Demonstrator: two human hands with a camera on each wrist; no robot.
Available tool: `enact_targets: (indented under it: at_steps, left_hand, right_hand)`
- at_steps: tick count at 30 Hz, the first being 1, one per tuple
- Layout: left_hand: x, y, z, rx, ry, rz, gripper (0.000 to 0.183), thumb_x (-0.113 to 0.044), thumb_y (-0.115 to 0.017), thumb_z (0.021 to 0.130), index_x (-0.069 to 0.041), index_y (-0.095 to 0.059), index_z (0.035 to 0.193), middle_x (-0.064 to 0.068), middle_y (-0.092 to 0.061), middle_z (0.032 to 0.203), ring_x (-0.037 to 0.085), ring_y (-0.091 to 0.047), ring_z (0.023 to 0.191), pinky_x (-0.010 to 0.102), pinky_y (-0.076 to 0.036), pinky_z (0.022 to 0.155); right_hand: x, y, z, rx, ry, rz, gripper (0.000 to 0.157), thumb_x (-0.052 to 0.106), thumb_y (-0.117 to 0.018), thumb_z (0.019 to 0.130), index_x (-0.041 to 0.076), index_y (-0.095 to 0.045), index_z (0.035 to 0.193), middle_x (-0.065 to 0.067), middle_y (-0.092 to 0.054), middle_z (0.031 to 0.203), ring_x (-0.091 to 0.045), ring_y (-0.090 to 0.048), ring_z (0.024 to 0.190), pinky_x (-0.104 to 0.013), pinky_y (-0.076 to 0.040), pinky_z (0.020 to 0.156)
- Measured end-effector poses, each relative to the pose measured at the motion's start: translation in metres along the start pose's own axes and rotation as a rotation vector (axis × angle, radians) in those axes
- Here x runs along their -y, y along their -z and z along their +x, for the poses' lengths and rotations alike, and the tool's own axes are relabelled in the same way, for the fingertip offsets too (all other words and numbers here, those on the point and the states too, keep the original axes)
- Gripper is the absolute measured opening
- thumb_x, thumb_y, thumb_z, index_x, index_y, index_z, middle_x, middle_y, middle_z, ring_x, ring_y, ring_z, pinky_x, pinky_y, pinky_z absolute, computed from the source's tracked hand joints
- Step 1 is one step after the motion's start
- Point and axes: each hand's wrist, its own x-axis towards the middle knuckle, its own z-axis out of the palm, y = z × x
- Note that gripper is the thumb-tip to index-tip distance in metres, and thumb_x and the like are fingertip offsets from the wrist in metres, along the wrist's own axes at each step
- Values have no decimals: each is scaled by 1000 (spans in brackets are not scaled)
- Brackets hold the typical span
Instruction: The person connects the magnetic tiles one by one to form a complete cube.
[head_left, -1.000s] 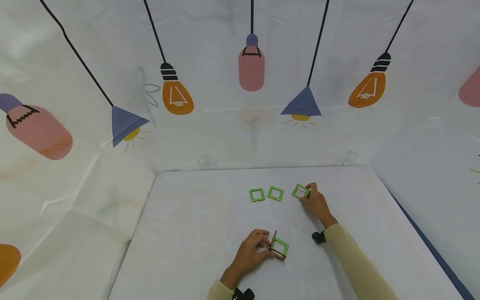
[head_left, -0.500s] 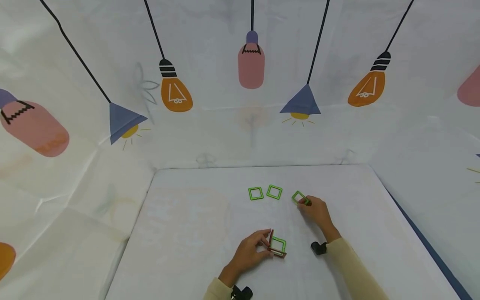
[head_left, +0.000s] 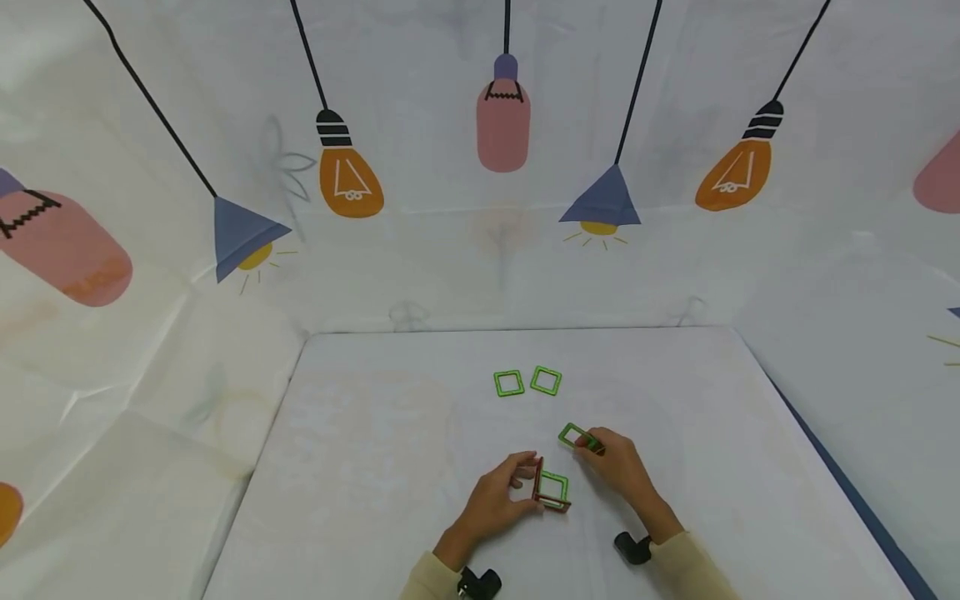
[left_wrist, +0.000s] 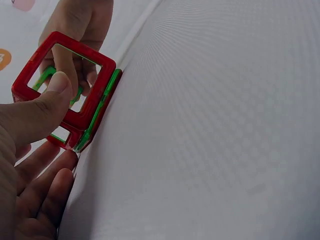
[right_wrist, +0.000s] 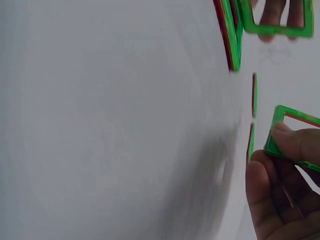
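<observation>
Square magnetic tiles, open frames in green and red, lie on the white table. My left hand (head_left: 487,506) holds a small corner build, thumb against a red upright tile (left_wrist: 107,82) in the left wrist view and fingers around its other side. The build has a green tile (head_left: 566,488) as its base and red sides standing along the left and front. To its upper right, my right hand (head_left: 621,467) pinches another green tile (right_wrist: 275,120) between thumb and fingers, raised over the table and tilted. The right fingers cover part of that tile.
Farther back on the white table (head_left: 375,433) lie two loose green tiles, a left one (head_left: 507,372) and a right one (head_left: 549,372). Behind the table rises a white sheet (head_left: 450,275) printed with hanging lamps. Each wrist wears a black camera.
My right hand has lifted its green tile away from the back row and brought it toward the left hand's build. The left hand keeps its hold, nearly still.
</observation>
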Motion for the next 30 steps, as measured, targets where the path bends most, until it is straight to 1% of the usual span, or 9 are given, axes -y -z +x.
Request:
enact_targets:
  at_steps: [3,6,10,16,20,25,30]
  left_hand:
    - [0,0,0,9,-20,1,80,-28,-85,79,-11,-46,147,-1,-65,134,8,-67,110,19,-55,85]
    - [1,0,0,7,-32,13,78,-29,-85,79,-13,-48,146,-1,-64,134,9,-67,110,18,-55,86]
    - [3,-1,1,1,-51,28,73,-27,-85,78,-17,-51,142,-1,-64,129,9,-67,108,16,-54,85]
    - [1,-1,1,-2,-63,23,72,-26,-86,79,-16,-52,142,0,-64,127,11,-67,108,16,-54,85]
    - [0,0,1,2,-60,23,72,-27,-85,79,-17,-52,142,0,-63,127,11,-67,109,16,-55,86]
    - [0,0,2,-2,-58,34,72,-27,-86,79,-18,-52,141,-1,-64,127,10,-67,108,16,-54,85]
    - [-1,0,2,-6,-61,36,72,-27,-86,78,-17,-53,141,-1,-64,127,10,-67,107,16,-54,85]
  right_hand:
    - [5,-6,-7,-28,91,17,15,7,-82,80,16,-71,85,8,-67,81,-1,-57,73,-21,-51,64]
    - [9,-9,-11,-19,154,34,17,6,-83,78,17,-72,85,9,-69,82,0,-59,74,-21,-53,66]
    - [12,-11,-15,29,183,38,16,6,-81,80,18,-73,86,10,-70,84,1,-61,76,-21,-54,67]
    - [11,-17,-19,72,259,40,19,1,-80,80,16,-71,85,6,-71,84,-2,-63,77,-21,-54,65]
    - [11,-19,-21,79,281,21,19,0,-80,79,16,-71,84,6,-71,84,-2,-64,77,-22,-54,65]
    - [11,-20,-22,78,280,2,19,1,-81,79,16,-71,84,8,-70,83,-2,-63,76,-22,-54,65]
    - [12,-20,-22,81,280,2,18,1,-81,79,15,-71,84,7,-70,83,0,-61,75,-21,-53,64]
